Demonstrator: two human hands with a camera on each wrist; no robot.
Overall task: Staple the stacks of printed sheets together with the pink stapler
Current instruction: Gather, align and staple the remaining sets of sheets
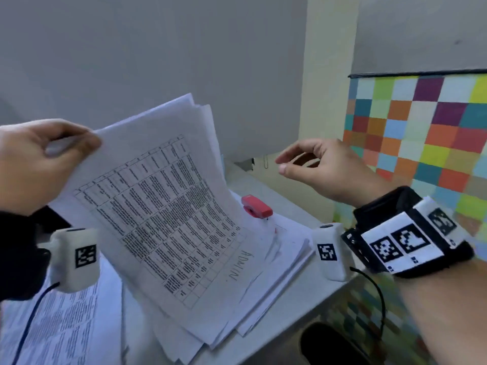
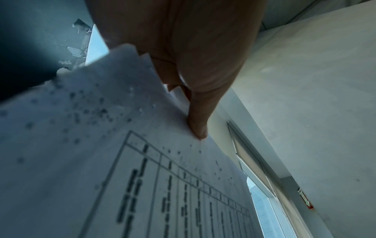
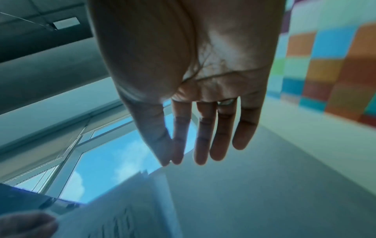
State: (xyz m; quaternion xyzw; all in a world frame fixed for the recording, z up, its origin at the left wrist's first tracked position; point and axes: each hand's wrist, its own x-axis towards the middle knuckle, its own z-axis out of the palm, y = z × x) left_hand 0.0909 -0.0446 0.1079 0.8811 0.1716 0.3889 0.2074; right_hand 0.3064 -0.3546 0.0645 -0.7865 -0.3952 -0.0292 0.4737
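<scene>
My left hand (image 1: pixel 66 143) pinches the top left corner of a stack of printed sheets (image 1: pixel 158 201) and holds it tilted up off the table. The front sheet shows a dense table and the handwritten word ADMIN. In the left wrist view the thumb (image 2: pixel 198 128) presses on the sheets (image 2: pixel 122 177). My right hand (image 1: pixel 297 162) hovers in the air to the right of the raised stack, fingers relaxed and holding nothing; the right wrist view shows its fingers (image 3: pixel 203 136) straight. The pink stapler (image 1: pixel 257 206) lies on papers behind the stack's lower right edge.
More loose sheets (image 1: pixel 276 262) lie under the raised stack, and another printed page (image 1: pixel 52 325) lies at the lower left. The white table (image 1: pixel 279 191) ends at the right, by a wall of coloured squares (image 1: pixel 421 133). A dark round object (image 1: pixel 332 343) sits below the table edge.
</scene>
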